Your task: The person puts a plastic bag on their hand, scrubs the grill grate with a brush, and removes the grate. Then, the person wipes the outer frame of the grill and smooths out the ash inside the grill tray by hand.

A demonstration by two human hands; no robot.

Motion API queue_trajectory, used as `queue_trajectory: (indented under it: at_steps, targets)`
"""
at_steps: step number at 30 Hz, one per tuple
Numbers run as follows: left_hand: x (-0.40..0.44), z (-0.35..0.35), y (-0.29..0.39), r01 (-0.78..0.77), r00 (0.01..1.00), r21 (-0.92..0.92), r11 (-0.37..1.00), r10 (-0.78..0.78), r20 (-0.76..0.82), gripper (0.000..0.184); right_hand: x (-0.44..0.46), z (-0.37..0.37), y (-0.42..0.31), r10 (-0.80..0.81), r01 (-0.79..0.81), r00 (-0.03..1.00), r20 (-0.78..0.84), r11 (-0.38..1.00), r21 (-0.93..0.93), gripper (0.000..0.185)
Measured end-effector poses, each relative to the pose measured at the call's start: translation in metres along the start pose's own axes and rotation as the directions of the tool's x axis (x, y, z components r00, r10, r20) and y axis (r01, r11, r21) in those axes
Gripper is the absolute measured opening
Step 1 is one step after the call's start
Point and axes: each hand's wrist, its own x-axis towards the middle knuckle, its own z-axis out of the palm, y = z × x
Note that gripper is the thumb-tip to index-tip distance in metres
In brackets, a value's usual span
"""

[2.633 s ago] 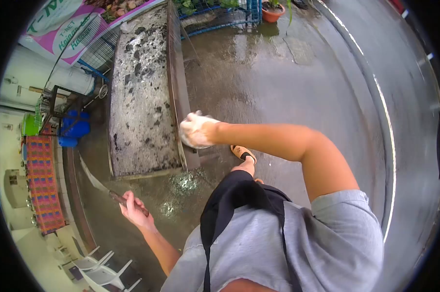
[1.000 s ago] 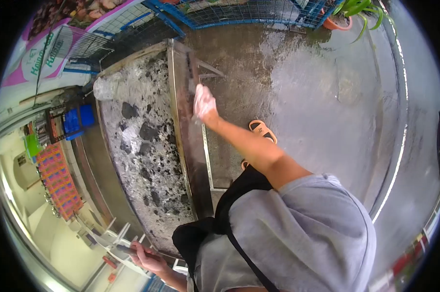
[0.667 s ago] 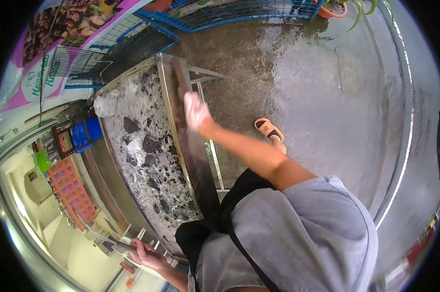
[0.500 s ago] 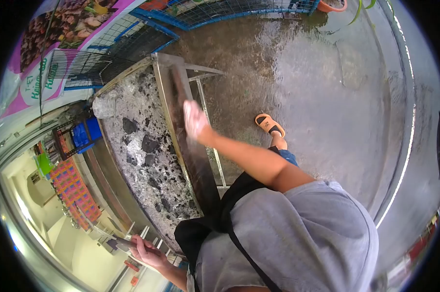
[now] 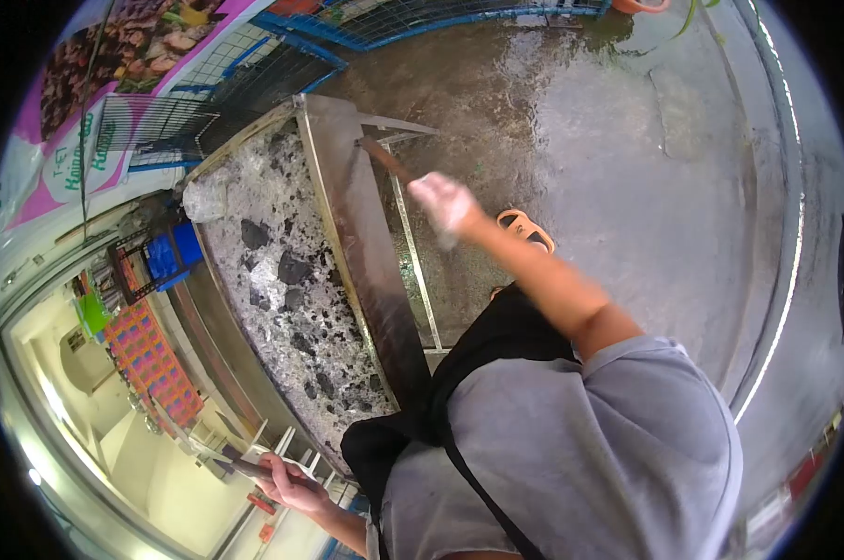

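Observation:
My right hand (image 5: pixel 443 202) is blurred, with a whitish covering or coating, and it closes on a thin brown stick-like tool (image 5: pixel 384 158). The tool's dark far end meets the metal ledge (image 5: pixel 342 177) along the near side of a long charcoal grill (image 5: pixel 296 126). Grey ash and black charcoal lumps (image 5: pixel 294 270) lie inside the grill. Beyond the grill's lower end, my left hand (image 5: pixel 288 482) grips the dark handle of a long tool (image 5: pixel 244 464). That tool's pale far end blends into the background, so I cannot tell its kind.
A clear plastic bag (image 5: pixel 203 200) sits at the grill's far corner. Near the upper end are a wire rack (image 5: pixel 151 121) and blue mesh fencing (image 5: pixel 422 28). Wet concrete floor (image 5: pixel 618 187) extends to the right. A blue item (image 5: pixel 173 254) is behind the grill.
My right hand has swung off the ledge toward the floor side, and the brown tool now slants with its end on the ledge. My left hand keeps its grip nearly in place.

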Motion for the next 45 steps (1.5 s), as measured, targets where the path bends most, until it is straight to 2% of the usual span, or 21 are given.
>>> queue_trajectory:
  at_steps: [1, 2, 3, 4, 6, 8, 10, 13, 14, 18, 21, 22, 25, 27, 28, 30, 32, 34, 37, 40, 45]
  targets:
    - [-0.002, -0.01, -0.004, -0.004, 1.0, 0.006, 1.0, 0.004, 0.011, 0.007, -0.007, -0.046, -0.013, 0.066, -0.065, 0.998, 0.018, 0.998, -0.013, 0.04]
    - [-0.004, -0.017, -0.007, -0.002, 1.0, 0.015, 1.0, 0.002, 0.022, 0.008, 0.027, -0.034, 0.049, -0.243, 0.192, 0.951, -0.189, 0.949, -0.249, 0.04]
    - [-0.01, -0.014, -0.004, -0.018, 0.999, 0.019, 1.0, 0.019, -0.028, 0.009, 0.014, -0.093, 0.013, -0.136, 0.12, 0.99, -0.026, 0.937, -0.327, 0.036]
    - [-0.012, -0.016, -0.005, -0.006, 0.999, 0.015, 1.0, 0.007, -0.039, 0.009, 0.03, -0.119, 0.012, -0.314, 0.271, 0.95, 0.006, 0.81, -0.52, 0.032]
    - [-0.017, -0.02, -0.007, 0.063, 0.985, -0.008, 0.998, -0.064, -0.163, 0.011, 0.078, -0.156, -0.016, -0.713, 0.254, 0.692, -0.113, 0.388, -0.886, 0.021]
    - [-0.023, -0.02, -0.009, 0.071, 0.983, -0.009, 0.997, -0.072, -0.171, 0.012, 0.088, -0.197, -0.109, -0.731, 0.219, 0.663, 0.163, -0.018, -0.975, 0.016]
    - [-0.031, -0.011, -0.004, 0.073, 0.968, -0.043, 0.996, -0.081, -0.237, 0.012, 0.104, -0.198, -0.176, -0.925, 0.255, 0.302, 0.231, -0.155, -0.954, 0.015]
    - [-0.048, -0.027, -0.023, 0.073, 0.967, -0.069, 0.995, -0.088, -0.24, 0.011, 0.055, -0.172, -0.25, -0.392, 0.447, 0.647, 0.654, -0.499, -0.742, 0.007]
    - [-0.054, -0.027, -0.025, 0.029, 0.963, -0.057, 0.998, -0.044, -0.267, 0.01, 0.069, -0.168, -0.232, -0.613, 0.478, 0.393, 0.686, -0.501, -0.722, 0.012]
    - [-0.087, -0.051, -0.047, 0.109, 0.94, -0.105, 0.989, -0.137, -0.312, 0.01, 0.133, -0.197, -0.219, -0.74, 0.405, 0.167, 0.651, -0.551, -0.73, 0.004]
    - [-0.104, -0.07, -0.064, 0.117, 0.897, -0.094, 0.989, -0.146, -0.418, 0.01, 0.085, -0.153, -0.262, -0.506, 0.678, 0.203, 0.838, -0.544, -0.494, 0.011]
    - [-0.111, -0.069, -0.068, 0.151, 0.84, -0.102, 0.983, -0.182, -0.512, 0.01, 0.066, -0.138, -0.266, -0.414, 0.604, 0.307, 0.857, -0.611, -0.512, 0.012]
    - [-0.136, -0.075, -0.071, 0.077, 0.861, -0.079, 0.994, -0.106, -0.498, 0.012, 0.122, -0.141, -0.234, -0.537, 0.619, 0.355, 0.765, -0.478, -0.623, 0.012]
    - [-0.155, -0.076, -0.074, 0.113, 0.828, -0.138, 0.984, -0.169, -0.535, 0.013, 0.078, -0.147, -0.255, -0.303, 0.376, 0.726, 0.618, -0.577, -0.725, 0.019]
    - [-0.165, -0.076, -0.082, 0.126, 0.811, -0.158, 0.979, -0.194, -0.552, 0.013, 0.087, -0.141, -0.245, -0.354, 0.483, 0.543, 0.762, -0.61, -0.628, 0.013]
    - [-0.188, -0.083, -0.101, 0.154, 0.781, -0.165, 0.974, -0.222, -0.583, 0.014, 0.055, -0.108, -0.231, -0.36, 0.525, 0.485, 0.797, -0.609, -0.594, 0.016]
    - [-0.204, -0.068, -0.093, 0.224, 0.682, -0.228, 0.947, -0.32, -0.657, 0.012, 0.055, -0.099, -0.215, -0.479, 0.609, 0.161, 0.863, -0.64, -0.469, 0.014]
    - [-0.225, -0.055, -0.095, 0.157, 0.688, -0.263, 0.952, -0.296, -0.663, 0.009, 0.05, -0.125, -0.227, -0.391, 0.618, 0.609, 0.69, -0.311, -0.722, 0.018]
    - [-0.243, -0.018, -0.081, 0.122, 0.617, -0.318, 0.94, -0.323, -0.717, 0.009, 0.073, -0.141, -0.257, -0.171, 0.497, 0.768, 0.617, -0.45, -0.742, 0.031]
    - [-0.251, 0.029, -0.063, 0.121, 0.56, -0.407, 0.905, -0.401, -0.725, 0.01, 0.034, -0.104, -0.249, -0.071, 0.654, 0.455, 0.888, -0.651, -0.387, 0.037]
    - [-0.268, 0.085, -0.053, 0.054, 0.479, -0.367, 0.929, -0.346, -0.807, 0.008, 0.108, -0.137, -0.222, -0.201, 0.732, 0.406, 0.891, -0.512, -0.449, 0.029]
